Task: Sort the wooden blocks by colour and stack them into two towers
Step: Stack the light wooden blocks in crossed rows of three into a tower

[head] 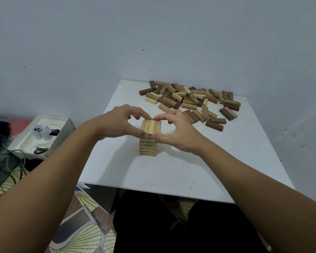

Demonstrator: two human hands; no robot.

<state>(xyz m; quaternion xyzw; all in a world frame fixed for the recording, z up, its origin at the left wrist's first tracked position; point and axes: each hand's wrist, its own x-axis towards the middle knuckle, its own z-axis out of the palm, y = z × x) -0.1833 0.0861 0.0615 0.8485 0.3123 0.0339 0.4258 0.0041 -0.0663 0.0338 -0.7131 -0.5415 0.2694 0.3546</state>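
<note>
A tower of light wooden blocks (148, 146) stands near the middle of the white table (171, 172). Its top layer (150, 126) holds three pale blocks side by side. My left hand (119, 122) pinches that layer from the left, forefinger at the far end and thumb at the near end. My right hand (175, 129) pinches it the same way from the right. The two forefingers almost touch above the far edge. A loose pile of mixed light and dark brown blocks (190, 101) lies at the back right of the table.
A pale wall stands right behind the table. On the floor to the left sit a white foam tray (38, 136) with small items and green cable (9, 159). The table's near edge (153, 191) lies above my dark-clothed legs.
</note>
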